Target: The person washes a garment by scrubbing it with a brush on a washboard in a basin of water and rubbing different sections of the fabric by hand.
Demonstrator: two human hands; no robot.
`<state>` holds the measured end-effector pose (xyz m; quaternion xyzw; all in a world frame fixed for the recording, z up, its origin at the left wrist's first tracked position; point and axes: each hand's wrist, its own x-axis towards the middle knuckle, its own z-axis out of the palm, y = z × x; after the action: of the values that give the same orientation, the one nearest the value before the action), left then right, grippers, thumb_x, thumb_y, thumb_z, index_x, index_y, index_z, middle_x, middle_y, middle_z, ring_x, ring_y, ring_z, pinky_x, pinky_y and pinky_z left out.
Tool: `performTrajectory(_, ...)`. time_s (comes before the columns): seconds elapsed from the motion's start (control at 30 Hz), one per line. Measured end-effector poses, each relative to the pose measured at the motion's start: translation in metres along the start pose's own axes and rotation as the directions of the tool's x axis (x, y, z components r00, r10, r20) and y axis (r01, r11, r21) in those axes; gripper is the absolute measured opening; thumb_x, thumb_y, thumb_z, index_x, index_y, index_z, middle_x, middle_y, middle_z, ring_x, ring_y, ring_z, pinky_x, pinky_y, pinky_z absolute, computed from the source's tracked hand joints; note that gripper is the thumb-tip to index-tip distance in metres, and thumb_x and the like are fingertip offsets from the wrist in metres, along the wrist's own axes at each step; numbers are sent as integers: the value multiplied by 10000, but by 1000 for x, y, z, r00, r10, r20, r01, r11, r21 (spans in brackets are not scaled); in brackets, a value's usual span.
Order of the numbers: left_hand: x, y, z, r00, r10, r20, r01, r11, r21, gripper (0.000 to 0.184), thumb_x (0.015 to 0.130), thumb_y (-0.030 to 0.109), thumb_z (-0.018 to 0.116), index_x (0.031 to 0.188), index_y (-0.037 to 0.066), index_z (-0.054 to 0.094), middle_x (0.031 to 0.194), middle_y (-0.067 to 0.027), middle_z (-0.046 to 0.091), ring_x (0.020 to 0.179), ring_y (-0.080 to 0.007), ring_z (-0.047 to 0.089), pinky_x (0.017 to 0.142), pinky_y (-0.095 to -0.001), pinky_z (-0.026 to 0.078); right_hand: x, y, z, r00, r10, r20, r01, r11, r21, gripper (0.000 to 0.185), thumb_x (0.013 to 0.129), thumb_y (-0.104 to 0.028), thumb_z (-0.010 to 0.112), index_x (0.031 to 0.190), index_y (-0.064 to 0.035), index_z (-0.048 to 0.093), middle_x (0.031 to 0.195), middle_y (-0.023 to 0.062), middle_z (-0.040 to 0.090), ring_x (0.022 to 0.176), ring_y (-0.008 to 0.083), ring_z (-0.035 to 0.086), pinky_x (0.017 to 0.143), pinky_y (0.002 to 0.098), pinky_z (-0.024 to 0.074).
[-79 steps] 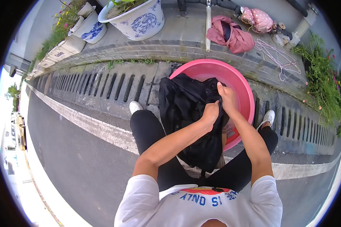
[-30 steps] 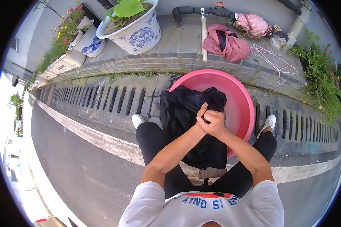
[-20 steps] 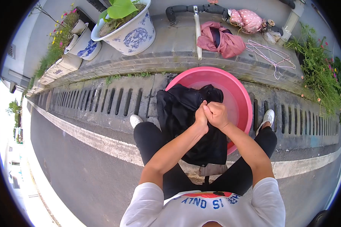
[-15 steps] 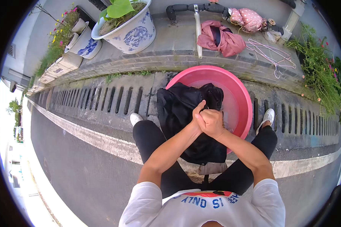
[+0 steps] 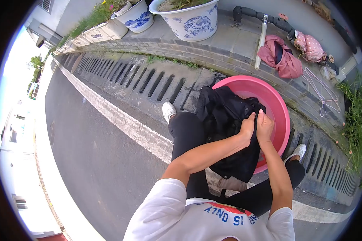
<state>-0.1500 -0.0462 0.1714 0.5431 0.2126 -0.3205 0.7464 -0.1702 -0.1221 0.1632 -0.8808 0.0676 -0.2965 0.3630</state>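
Holding the black cloth (image 5: 225, 116), you have your left grip (image 5: 247, 126) and your right grip (image 5: 265, 126) side by side, close together. Both are curled tight on a bit of the cloth, with the thumbs up on top. Your fingertips are hidden, so you cannot tell just how they pinch it.

The cloth sits right under your grip, but most of it spreads out to the left. One part goes up and left of your left grip, and a long part hangs down toward your lap. Only a little bit pokes out past your right grip.

The pink tub (image 5: 284, 128) is under and around your grip, and its rim curves past your right hand. Pale water (image 5: 274, 107) shows just beyond your right grip. A flat brown piece (image 5: 234, 184) peeks out below the cloth, nearer to you than your grip. Past the tub, farther from you than your grip, a pink bundle (image 5: 283, 60) lies on the stone ledge (image 5: 234, 38).
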Motion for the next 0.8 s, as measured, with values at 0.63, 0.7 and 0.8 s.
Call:
performTrajectory(0.63,17,-24,1,974,109,199,-152,964,220,613,930,465,466,763,-108,603,674,-99,552,686,-152,529,638,-335,404,-12,46,1,925,375,60,-380,913,151,534,999,-322,420,560,-23,370,526,27,348,521,115,327,485,329,275)
performTrajectory(0.7,11,-2,-2,937,57,345,-161,946,282,739,875,570,499,945,-162,578,860,-195,590,862,-230,572,764,-354,435,-6,59,-2,904,412,115,-427,855,294,528,993,-369,431,560,-83,335,552,-41,319,534,79,299,501,287,256)
performTrajectory(0.8,-12,27,-6,874,146,464,-403,752,522,984,742,574,670,1259,-208,372,1279,-346,442,1255,-396,422,1044,-356,341,9,41,-22,685,714,145,-664,530,528,437,983,-400,446,644,-127,407,616,-42,379,587,56,359,530,247,305)
